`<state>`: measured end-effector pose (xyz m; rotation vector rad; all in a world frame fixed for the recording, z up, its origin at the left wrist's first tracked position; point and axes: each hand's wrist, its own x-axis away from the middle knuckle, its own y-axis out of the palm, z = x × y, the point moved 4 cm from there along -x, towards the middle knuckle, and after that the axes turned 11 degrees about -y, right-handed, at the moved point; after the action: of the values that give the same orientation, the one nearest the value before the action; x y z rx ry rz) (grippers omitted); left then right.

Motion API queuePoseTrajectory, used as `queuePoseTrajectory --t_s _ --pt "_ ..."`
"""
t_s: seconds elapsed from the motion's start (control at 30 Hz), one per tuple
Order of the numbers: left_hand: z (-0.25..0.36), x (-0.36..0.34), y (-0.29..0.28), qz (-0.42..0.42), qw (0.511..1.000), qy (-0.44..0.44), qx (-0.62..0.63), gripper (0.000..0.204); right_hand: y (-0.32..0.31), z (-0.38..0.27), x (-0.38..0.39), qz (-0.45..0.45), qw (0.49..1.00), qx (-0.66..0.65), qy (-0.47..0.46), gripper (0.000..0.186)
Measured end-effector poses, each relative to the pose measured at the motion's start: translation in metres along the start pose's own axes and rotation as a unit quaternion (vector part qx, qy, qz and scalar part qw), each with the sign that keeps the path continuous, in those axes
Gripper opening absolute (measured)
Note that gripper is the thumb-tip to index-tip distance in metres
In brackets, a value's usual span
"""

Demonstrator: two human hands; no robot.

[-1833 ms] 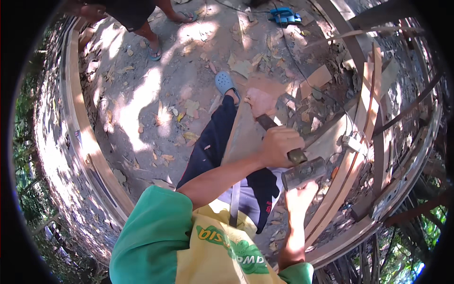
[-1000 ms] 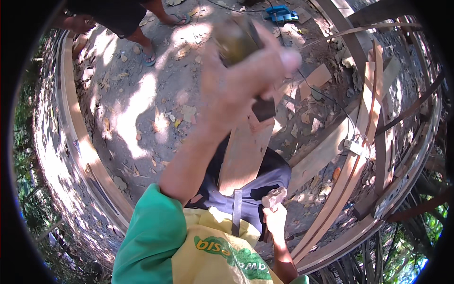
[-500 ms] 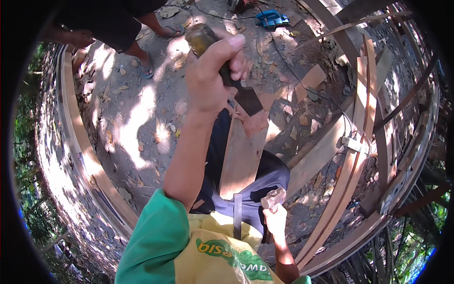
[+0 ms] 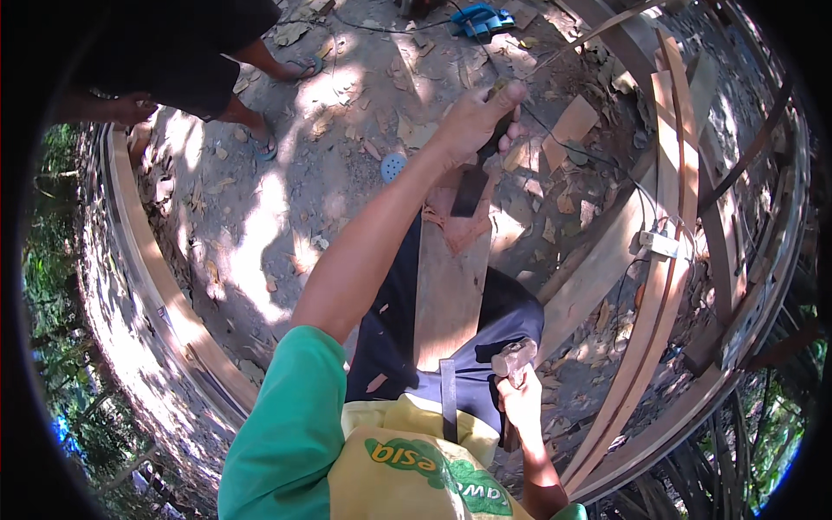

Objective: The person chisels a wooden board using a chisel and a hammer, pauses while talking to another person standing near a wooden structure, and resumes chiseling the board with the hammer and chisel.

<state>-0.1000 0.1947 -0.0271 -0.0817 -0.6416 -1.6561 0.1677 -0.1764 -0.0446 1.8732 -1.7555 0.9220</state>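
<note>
My left hand point(image 4: 472, 128) is closed around the handle of a chisel point(image 4: 469, 192), whose wide dark blade points down over the far end of a wooden board point(image 4: 449, 303). That end has a rough, reddish cut area; whether the blade touches it I cannot tell. The board runs lengthwise between my legs, its near end at my lap. Low on the right, my right hand point(image 4: 521, 403) grips a hammer point(image 4: 515, 357) by the handle, its blocky head upward beside my thigh. A flat grey metal bar point(image 4: 448, 400) lies against my lap.
Another person's sandalled feet point(image 4: 264, 143) stand at the far left. A blue power tool point(image 4: 479, 21) lies at the back with a cord. Long planks point(image 4: 637, 347) and a white socket strip point(image 4: 663, 243) are on the right; another long plank point(image 4: 160, 277) curves along the left.
My left hand has moved right with the chisel, and the blade has turned to point more straight down toward me. The hammer stays low in my right hand, with the view slightly shifted.
</note>
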Motion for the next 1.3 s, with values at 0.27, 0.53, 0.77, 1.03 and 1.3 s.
queuePoseTrajectory --t_s 0.27,0.53,0.77,1.03,1.3 --pt "0.01 0.015 -0.011 -0.129 0.989 -0.009 0.07 0.069 -0.006 0.001 -0.005 -0.026 0.999 -0.005 -0.021 0.016" --pt "0.056 0.022 0.032 -0.246 0.961 -0.077 0.1 0.078 -0.008 -0.005 -0.009 -0.018 1.0 -0.025 -0.003 0.02" --pt "0.009 0.071 0.039 -0.053 0.994 0.04 -0.086 0.082 -0.013 -0.001 -0.008 -0.029 0.998 -0.053 0.025 0.017" --pt "0.014 0.116 0.058 -0.148 0.976 0.12 -0.107 0.061 -0.02 -0.021 -0.002 -0.055 0.997 -0.057 -0.017 0.016" --pt "0.006 0.154 0.027 -0.073 0.989 0.067 -0.114 0.032 -0.055 -0.265 0.04 0.014 0.937 -0.015 -0.348 0.027"
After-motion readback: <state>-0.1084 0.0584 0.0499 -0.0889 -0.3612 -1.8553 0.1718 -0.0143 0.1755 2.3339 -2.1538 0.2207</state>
